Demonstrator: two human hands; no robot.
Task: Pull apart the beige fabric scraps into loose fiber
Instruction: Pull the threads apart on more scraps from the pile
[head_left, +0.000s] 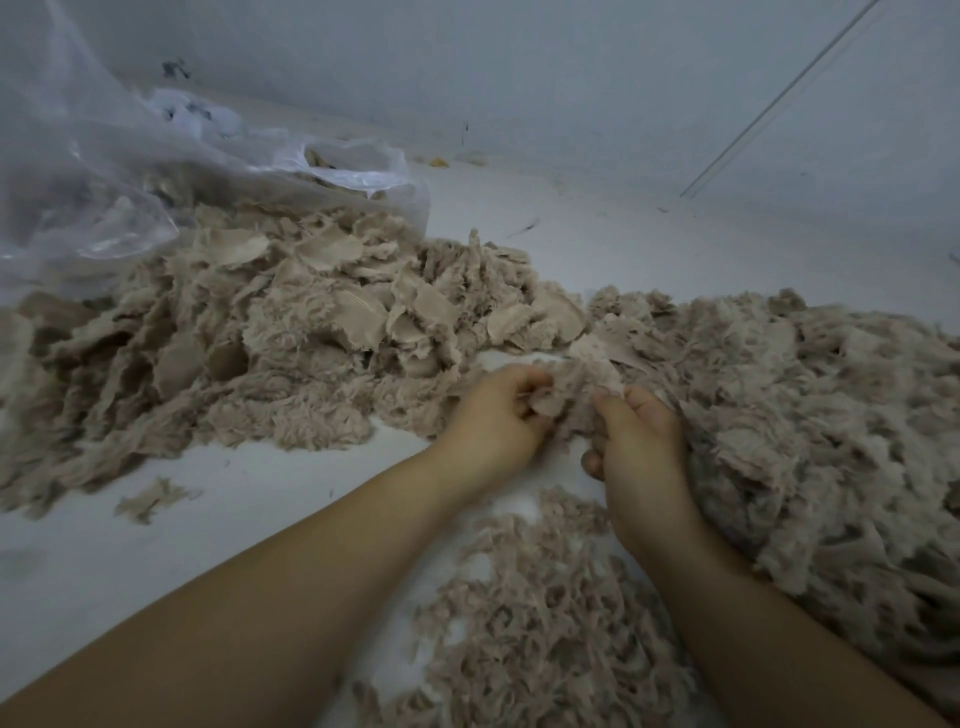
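Note:
A fluffy beige fabric scrap (576, 384) is held between both hands at the middle of the view. My left hand (496, 415) grips its left edge with curled fingers. My right hand (636, 436) pinches its right side, thumb on top. A big heap of whole beige scraps (270, 332) lies to the left and behind. Loose pulled fiber (535, 618) lies on the floor under my forearms, and a larger mound of fiber (810, 441) spreads along the right.
A clear plastic bag (104, 171) holding more scraps sits at the back left. The pale floor (218, 525) shows bare at the left front, with one small stray tuft (150, 499). A grey wall (519, 67) rises behind.

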